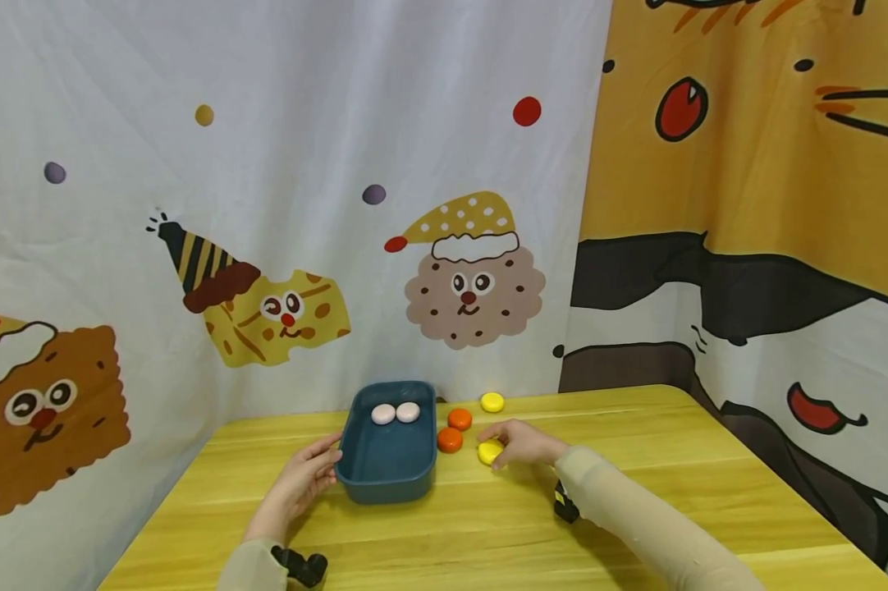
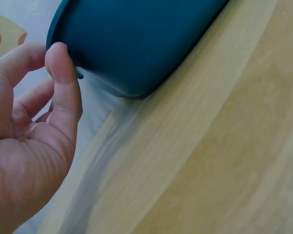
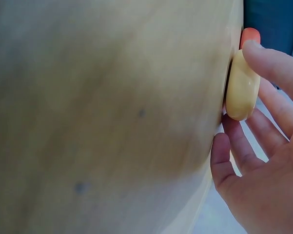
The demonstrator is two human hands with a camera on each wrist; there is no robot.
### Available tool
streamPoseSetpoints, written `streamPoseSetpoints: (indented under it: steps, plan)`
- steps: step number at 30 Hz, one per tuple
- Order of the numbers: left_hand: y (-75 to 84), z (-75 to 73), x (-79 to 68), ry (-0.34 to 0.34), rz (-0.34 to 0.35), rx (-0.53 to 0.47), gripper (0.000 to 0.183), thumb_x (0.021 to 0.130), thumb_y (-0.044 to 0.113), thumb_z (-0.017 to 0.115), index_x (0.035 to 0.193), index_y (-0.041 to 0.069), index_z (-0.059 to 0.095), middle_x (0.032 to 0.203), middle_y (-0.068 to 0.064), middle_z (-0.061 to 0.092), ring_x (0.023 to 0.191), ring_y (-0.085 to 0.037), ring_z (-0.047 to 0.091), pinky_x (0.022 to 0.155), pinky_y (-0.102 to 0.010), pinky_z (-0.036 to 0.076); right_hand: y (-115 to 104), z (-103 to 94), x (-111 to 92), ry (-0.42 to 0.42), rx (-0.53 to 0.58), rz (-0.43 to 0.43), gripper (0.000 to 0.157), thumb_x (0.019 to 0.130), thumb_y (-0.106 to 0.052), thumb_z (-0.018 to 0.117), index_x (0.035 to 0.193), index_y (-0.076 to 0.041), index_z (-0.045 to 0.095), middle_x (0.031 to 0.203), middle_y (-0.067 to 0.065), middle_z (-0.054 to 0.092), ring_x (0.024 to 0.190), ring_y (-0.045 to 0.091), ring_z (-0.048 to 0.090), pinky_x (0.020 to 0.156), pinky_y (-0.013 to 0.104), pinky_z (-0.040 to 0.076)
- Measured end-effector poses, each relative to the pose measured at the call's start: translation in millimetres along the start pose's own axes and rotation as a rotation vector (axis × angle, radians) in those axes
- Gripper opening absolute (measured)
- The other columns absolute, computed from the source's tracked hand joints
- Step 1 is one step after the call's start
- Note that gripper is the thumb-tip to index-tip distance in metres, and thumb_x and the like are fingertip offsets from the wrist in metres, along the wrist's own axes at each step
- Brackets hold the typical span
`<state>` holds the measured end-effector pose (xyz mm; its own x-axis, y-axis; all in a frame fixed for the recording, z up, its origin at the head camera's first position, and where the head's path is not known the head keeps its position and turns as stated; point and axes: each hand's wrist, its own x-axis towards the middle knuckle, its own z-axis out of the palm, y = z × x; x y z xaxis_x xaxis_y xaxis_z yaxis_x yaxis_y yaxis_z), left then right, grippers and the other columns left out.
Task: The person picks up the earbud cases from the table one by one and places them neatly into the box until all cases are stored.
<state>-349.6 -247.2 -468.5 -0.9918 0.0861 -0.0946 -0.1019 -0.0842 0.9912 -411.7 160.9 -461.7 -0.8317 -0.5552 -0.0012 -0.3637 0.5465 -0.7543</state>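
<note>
A dark blue rectangular box with rounded corners stands on the table, two pale pink round pieces lying at its far end. My left hand pinches the box's left rim between thumb and fingers. To the right of the box, my right hand has its thumb and fingers around a glossy yellow round piece, low at the tabletop. Two orange round pieces lie between that hand and the box. Farther back is another yellow round piece.
The wooden table ends at the back against a hanging cloth printed with cartoon snacks. A second cloth, with large animal faces, hangs along the right side.
</note>
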Motion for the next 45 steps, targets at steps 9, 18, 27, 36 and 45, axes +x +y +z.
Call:
streamPoseSetpoints:
  steps: [9, 18, 27, 36, 45]
  plan:
    - [0.5, -0.4, -1.5, -0.015, -0.009, -0.014, 0.060, 0.096, 0.010, 0.059, 0.149, 0.000, 0.034, 0.084, -0.002, 0.057, 0.062, -0.010, 0.055, 0.064, -0.022, 0.053, 5.3, 1.7, 5.1, 0.011, -0.031, 0.004, 0.050, 0.072, -0.002, 0.082, 0.120, -0.005, 0.068, 0.120, 0.004, 0.063, 0.103, 0.019, 0.054, 0.096, 0.045, 0.043]
    - [-0.9, -0.1, -0.2, 0.003, -0.008, -0.012, 0.059, 0.096, 0.010, 0.059, 0.149, 0.000, 0.035, 0.084, -0.003, 0.058, 0.062, -0.010, 0.055, 0.063, -0.022, 0.052, 4.8, 0.6, 5.5, 0.011, -0.060, 0.007, 0.052, 0.070, -0.002, 0.083, 0.119, -0.006, 0.068, 0.119, 0.002, 0.064, 0.099, 0.018, 0.053, 0.093, 0.043, 0.043]
    - [-0.3, 1.3, 0.6, 0.009, -0.004, -0.015, 0.060, 0.096, 0.010, 0.060, 0.149, 0.000, 0.035, 0.087, -0.003, 0.057, 0.062, -0.010, 0.054, 0.063, -0.022, 0.052, 3.0, -2.2, 6.4, 0.018, -0.070, 0.018, 0.051, 0.070, -0.004, 0.084, 0.119, -0.008, 0.069, 0.120, 0.001, 0.063, 0.097, 0.018, 0.053, 0.092, 0.044, 0.043]
    - [-1.2, -0.7, 0.2, 0.002, 0.006, 0.000, 0.058, 0.097, 0.008, 0.057, 0.149, -0.002, 0.033, 0.090, -0.005, 0.056, 0.062, -0.010, 0.054, 0.062, -0.022, 0.052, 0.6, -4.2, 7.4, 0.011, -0.027, -0.015, 0.052, 0.071, -0.002, 0.082, 0.121, -0.003, 0.067, 0.121, 0.009, 0.064, 0.098, 0.018, 0.057, 0.089, 0.041, 0.048]
    - [-0.7, 0.6, 0.5, -0.005, 0.007, -0.001, 0.058, 0.097, 0.008, 0.057, 0.149, -0.002, 0.033, 0.088, -0.004, 0.058, 0.060, -0.008, 0.054, 0.062, -0.022, 0.053, -5.4, -8.1, 6.6, 0.014, -0.029, -0.019, 0.054, 0.073, -0.003, 0.081, 0.124, 0.000, 0.064, 0.126, 0.014, 0.061, 0.104, 0.023, 0.058, 0.093, 0.046, 0.047]
